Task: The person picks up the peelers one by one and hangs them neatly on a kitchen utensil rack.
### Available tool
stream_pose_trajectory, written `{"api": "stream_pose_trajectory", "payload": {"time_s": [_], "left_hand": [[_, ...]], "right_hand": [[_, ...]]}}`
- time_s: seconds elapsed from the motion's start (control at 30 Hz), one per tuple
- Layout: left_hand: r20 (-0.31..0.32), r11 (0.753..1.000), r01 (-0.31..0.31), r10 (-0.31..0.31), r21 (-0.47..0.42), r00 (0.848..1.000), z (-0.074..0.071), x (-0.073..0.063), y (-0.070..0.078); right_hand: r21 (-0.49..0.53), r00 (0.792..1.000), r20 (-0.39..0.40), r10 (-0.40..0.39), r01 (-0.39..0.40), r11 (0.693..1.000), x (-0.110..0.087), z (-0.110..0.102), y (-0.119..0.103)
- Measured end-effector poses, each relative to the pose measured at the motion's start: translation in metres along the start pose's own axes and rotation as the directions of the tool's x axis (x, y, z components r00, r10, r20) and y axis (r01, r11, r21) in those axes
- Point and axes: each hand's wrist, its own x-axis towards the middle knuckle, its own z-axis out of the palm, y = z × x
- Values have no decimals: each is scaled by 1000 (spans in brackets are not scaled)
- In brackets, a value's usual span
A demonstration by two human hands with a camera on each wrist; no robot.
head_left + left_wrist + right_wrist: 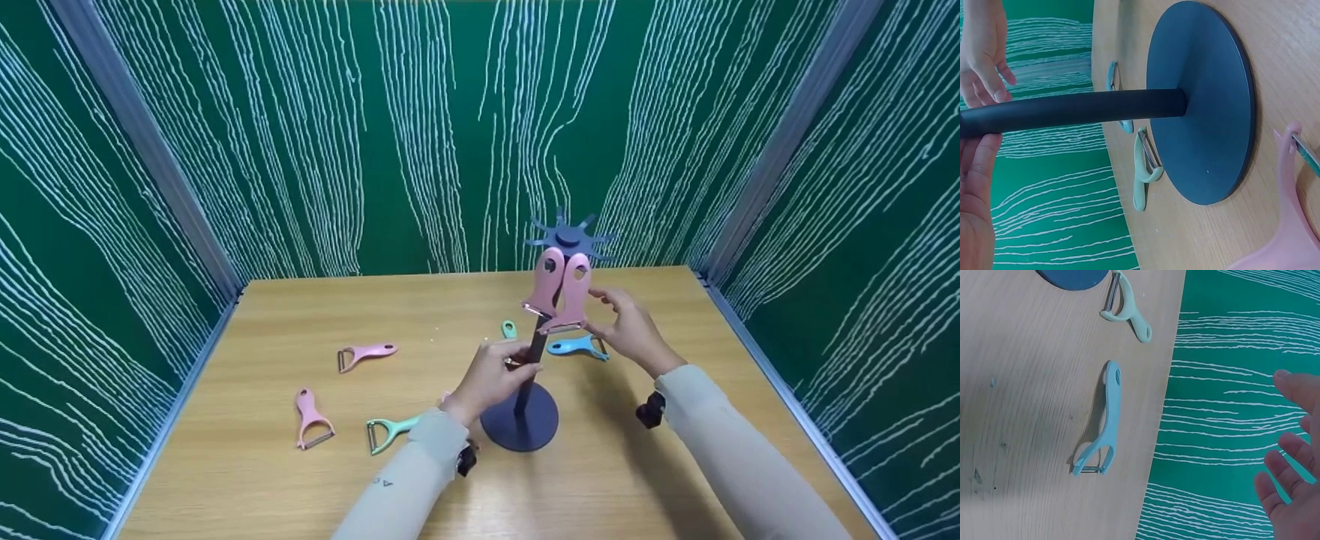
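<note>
A dark stand has a round base [541, 426], an upright pole [537, 343] and a spoked hook wheel [568, 240] on top. Two pink peelers, one on the left [545, 289] and one on the right [574, 298], hang side by side from its near hooks, blades down. My left hand [486, 381] grips the pole between thumb and fingers below them. Beside the right-hand peeler is my right hand [634, 331], fingertips close to its edge. The right wrist view shows that hand [1297, 467] with fingers spread and nothing in it.
Behind the stand lie a blue peeler [571, 346] and a light green peeler [1140, 183]. Two pink peelers, one farther [371, 351] and one nearer [306, 405], and a green peeler [397, 427] lie to the left. Another pink peeler [1280, 239] is near the base, mostly hidden by my left wrist.
</note>
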Motion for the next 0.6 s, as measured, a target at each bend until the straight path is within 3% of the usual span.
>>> {"api": "stream_pose_trajectory", "payload": {"time_s": [0.1,0.33,0.6], "left_hand": [[2,1000,10,-10,-12,1000,0,0,1],[-8,1000,-18,18,0,1000,0,3,-1],[1,1000,-1,1,-10,1000,1,1,1]], "right_hand": [[2,999,34,2,-2,1000,4,-1,4],[1,995,56,-85,85,996,16,0,14],[9,990,141,24,-26,1000,21,10,25]]}}
